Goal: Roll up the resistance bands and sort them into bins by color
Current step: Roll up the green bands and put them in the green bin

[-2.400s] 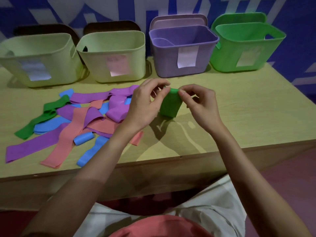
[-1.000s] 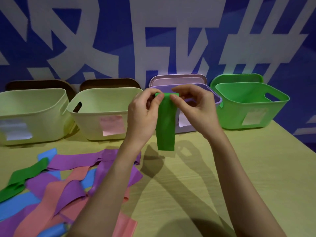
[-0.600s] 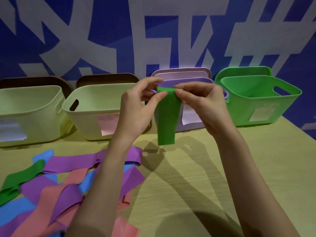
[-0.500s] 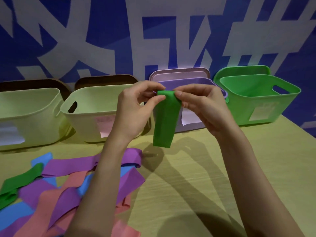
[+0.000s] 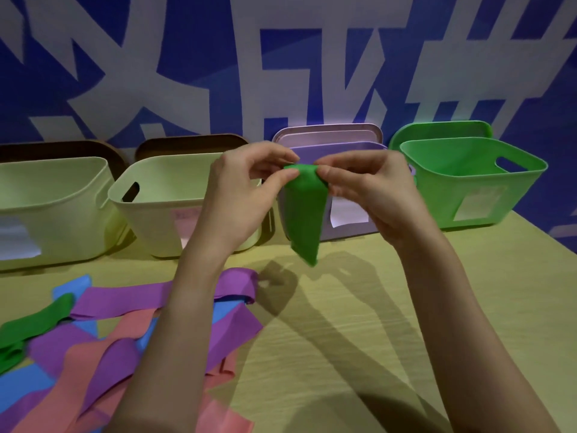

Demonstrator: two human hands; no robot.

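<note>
Your left hand and right hand each pinch the green band's top edge between them; it hangs below your fingers, above the bench; purple bin just behind.

- green band held up, plain bright green
- bins: two pale yellow-green, one lilac, one green
- loose bands: purple, salmon pink, blue, another green
- bench yellowish wood grain
- wall deep blue with big white shapes
</note>
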